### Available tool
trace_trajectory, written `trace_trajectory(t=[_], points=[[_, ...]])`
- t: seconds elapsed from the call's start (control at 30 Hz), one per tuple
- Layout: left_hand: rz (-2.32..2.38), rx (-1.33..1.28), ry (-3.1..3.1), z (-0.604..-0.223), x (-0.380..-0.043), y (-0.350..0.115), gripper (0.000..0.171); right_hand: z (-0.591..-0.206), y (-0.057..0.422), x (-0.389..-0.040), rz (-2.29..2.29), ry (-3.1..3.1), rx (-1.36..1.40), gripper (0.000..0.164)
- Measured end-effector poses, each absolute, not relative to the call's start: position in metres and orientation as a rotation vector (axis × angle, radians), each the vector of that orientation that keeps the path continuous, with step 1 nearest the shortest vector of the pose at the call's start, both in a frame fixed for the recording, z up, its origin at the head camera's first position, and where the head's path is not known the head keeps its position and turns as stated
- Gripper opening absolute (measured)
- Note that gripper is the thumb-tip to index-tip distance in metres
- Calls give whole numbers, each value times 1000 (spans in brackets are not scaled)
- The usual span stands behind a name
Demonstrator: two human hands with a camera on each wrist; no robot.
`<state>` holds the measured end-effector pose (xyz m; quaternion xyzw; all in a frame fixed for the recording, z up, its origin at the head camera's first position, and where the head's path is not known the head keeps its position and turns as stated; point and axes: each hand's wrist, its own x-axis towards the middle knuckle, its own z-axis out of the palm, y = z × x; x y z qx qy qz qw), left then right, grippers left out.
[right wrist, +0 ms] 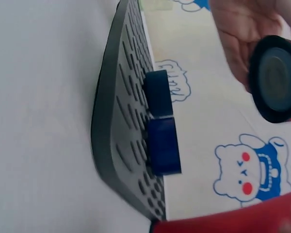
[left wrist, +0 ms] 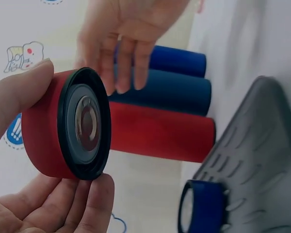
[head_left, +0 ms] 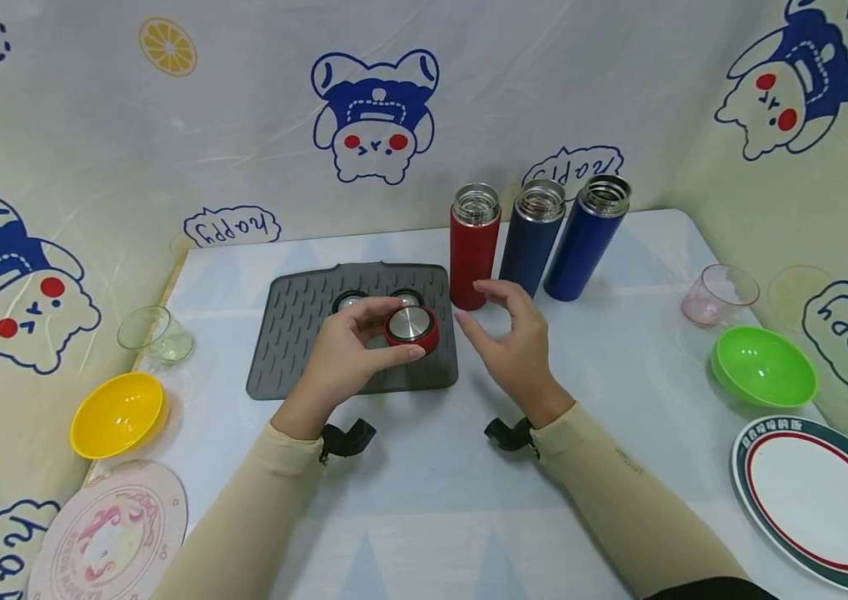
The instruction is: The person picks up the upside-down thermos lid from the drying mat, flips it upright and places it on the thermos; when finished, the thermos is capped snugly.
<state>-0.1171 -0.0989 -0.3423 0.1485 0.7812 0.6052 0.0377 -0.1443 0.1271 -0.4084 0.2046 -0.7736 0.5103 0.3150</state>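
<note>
My left hand (head_left: 345, 350) pinches a red bottle lid (left wrist: 43, 124) between thumb and fingers, above the grey drying mat (head_left: 292, 333). Its silver top shows in the head view, its dark-rimmed underside in the left wrist view. To the right, my right hand (head_left: 517, 350) has its thumb and fingers spread apart, holding nothing, close in front of the red bottle (head_left: 474, 250); whether it touches the bottle cannot be told. A dark blue bottle (head_left: 532, 237) and a brighter blue bottle (head_left: 587, 242) stand beside it, all lidless. On the mat sit a dark blue lid (right wrist: 158, 93) and a blue lid (right wrist: 165, 145).
At the left are a clear glass (head_left: 162, 337), a yellow bowl (head_left: 120, 417) and a pink plate (head_left: 112, 533). A pinkish glass (head_left: 720, 298), a green bowl (head_left: 765, 367) and a green-rimmed plate (head_left: 814, 500) line the right side. A printed cloth hangs behind the table.
</note>
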Motion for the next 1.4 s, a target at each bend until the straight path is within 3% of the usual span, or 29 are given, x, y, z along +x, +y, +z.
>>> trace_trajectory(t=[0.3, 0.73, 1.03, 1.4], points=[[1886, 549, 2578, -310, -140, -85, 58, -413, 99, -172, 1457, -1930, 129, 69], [1938, 508, 2603, -257, -193, -40, 62, -422, 80, -187, 1496, -1881, -18, 77], [1917, 508, 2539, -269, -244, -24, 67, -435, 74, -195, 1433, -1948, -116, 75], [1893, 534, 2542, -284, -254, -17, 70, -440, 79, -200, 1451, -2052, -182, 70]])
